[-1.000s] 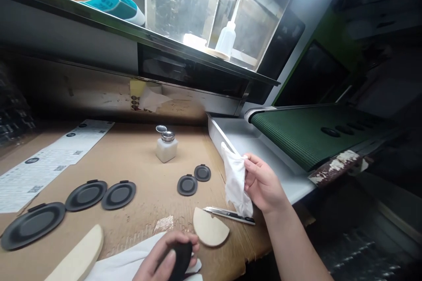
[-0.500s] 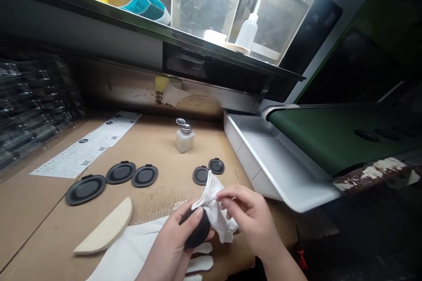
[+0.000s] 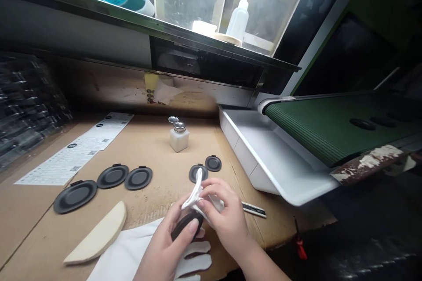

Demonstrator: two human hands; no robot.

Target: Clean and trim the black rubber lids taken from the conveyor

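My left hand (image 3: 169,243) is closed around a small black rounded piece (image 3: 186,224), thumb across its face. My right hand (image 3: 227,217) pinches a bunched white cloth (image 3: 194,196) just above that piece; part of the cloth is hidden behind my fingers. The cloth also meets the fingertips of my left hand. Under my hands lies a white glove (image 3: 123,250), its fingers spread to the right. Beyond them, black oval lid-like pieces with small tabs lie on the cardboard, among them a large one (image 3: 75,196) and a small one (image 3: 213,163).
A cream half-round pad (image 3: 97,235) lies at the left, near printed label sheets (image 3: 77,149). A glass bottle with a raised metal cap (image 3: 179,138) stands behind. To the right are a utility knife (image 3: 253,209), a white tray (image 3: 263,158) and a green conveyor belt (image 3: 316,127).
My right hand has moved left with the cloth, closer to the black piece. The black piece has tilted, and the utility knife has come into sight. The view has shifted slightly.
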